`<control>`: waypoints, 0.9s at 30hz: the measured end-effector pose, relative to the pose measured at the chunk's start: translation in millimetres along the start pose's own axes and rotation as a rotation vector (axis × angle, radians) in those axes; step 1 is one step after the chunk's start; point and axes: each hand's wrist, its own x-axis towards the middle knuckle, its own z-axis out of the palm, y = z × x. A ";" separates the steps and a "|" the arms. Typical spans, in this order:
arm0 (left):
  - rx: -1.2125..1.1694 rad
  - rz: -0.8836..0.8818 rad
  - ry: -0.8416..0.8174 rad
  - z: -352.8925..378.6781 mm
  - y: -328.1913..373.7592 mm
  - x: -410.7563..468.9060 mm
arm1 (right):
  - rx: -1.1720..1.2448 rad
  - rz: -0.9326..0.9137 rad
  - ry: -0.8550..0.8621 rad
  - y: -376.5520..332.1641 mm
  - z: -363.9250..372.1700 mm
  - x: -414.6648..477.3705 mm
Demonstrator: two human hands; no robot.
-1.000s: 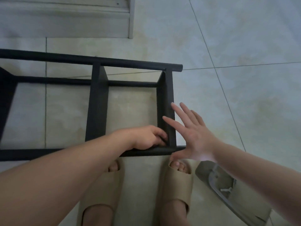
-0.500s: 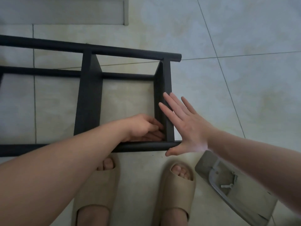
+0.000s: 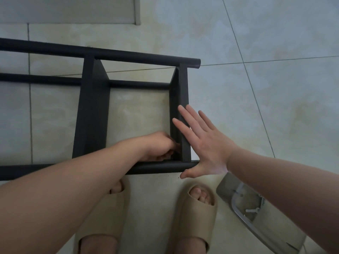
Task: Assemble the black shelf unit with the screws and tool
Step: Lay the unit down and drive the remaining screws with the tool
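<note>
Beige slides (image 3: 198, 213) on tiled floor (image 3: 275, 107) | clear hardware packet (image 3: 256, 222) beside right foot | right hand (image 3: 207, 143): fingers straight, flat against end crosspiece (image 3: 183, 92) | left hand (image 3: 161, 145): fingers curled into inner corner, contents cannot be told | black shelf frame (image 3: 91, 116): on floor beyond feet, long axis left–right, rail ends pointing right.

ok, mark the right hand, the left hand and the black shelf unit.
right hand (image 3: 207, 143): head view, back of the hand.
left hand (image 3: 159, 145): head view, knuckles.
black shelf unit (image 3: 91, 116): head view, wide middle slat.
</note>
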 end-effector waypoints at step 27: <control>0.182 0.141 0.002 -5.5 -7.7 0.2 | -0.016 -0.005 0.020 -1.0 1.3 1.1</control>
